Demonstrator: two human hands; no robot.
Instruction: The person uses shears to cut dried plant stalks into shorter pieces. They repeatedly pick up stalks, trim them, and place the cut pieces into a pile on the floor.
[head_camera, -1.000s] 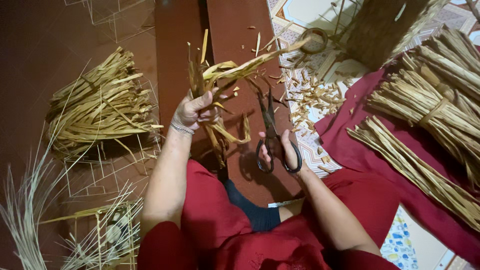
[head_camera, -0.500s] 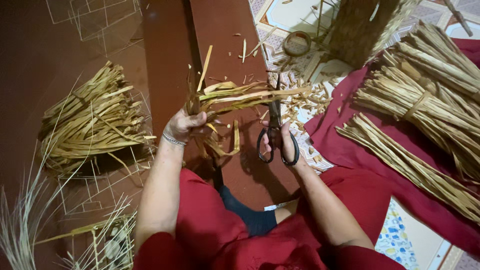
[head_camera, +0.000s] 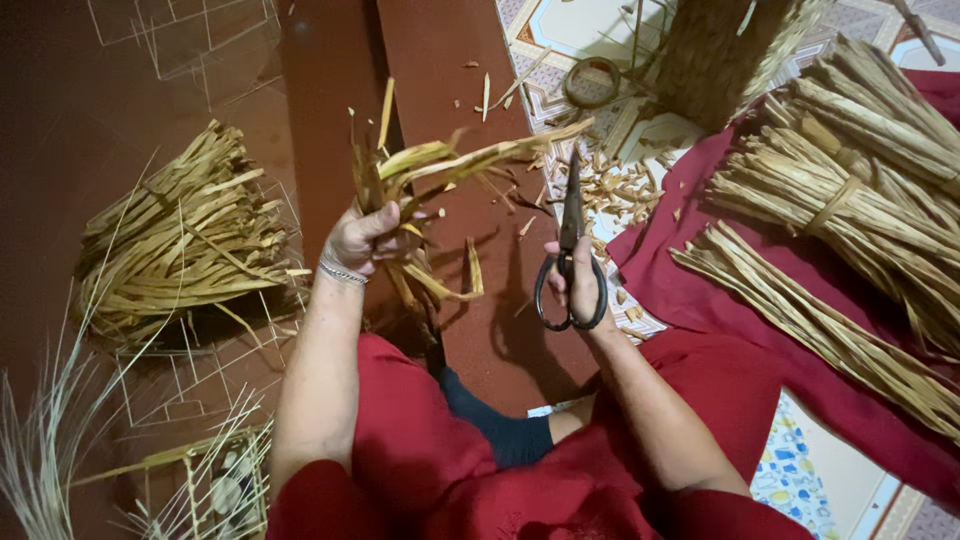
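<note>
A loose bunch of dried yellow-tan leaf strips is held up over the dark red-brown floor, just in front of the seated person's knees. The left hand is clenched around the bunch near its middle, so frayed ends stick up above the fist and bent ends hang below it. One long strip reaches out to the right, toward the tip of a pair of dark metal scissors. The right hand grips those scissors by the loop handles, fingers through them, blades pointing up and close together, the tip right at that long strip.

A thin silver bracelet sits on the left wrist. The person wears red clothing with a dark blue piece showing between the legs.

Short cut scraps of strip lie scattered on the patterned tiled floor just beyond the scissors. Farther off stand a small ring of coiled brown fibre and a rough woven brown cylinder.

To the right, a dark red cloth is spread out, carrying tied bundles of long straw-coloured strips. To the left, well apart from the hands, a heap of the same strips rests on the floor, with pale thin fibres fanning out at the lower left corner.
</note>
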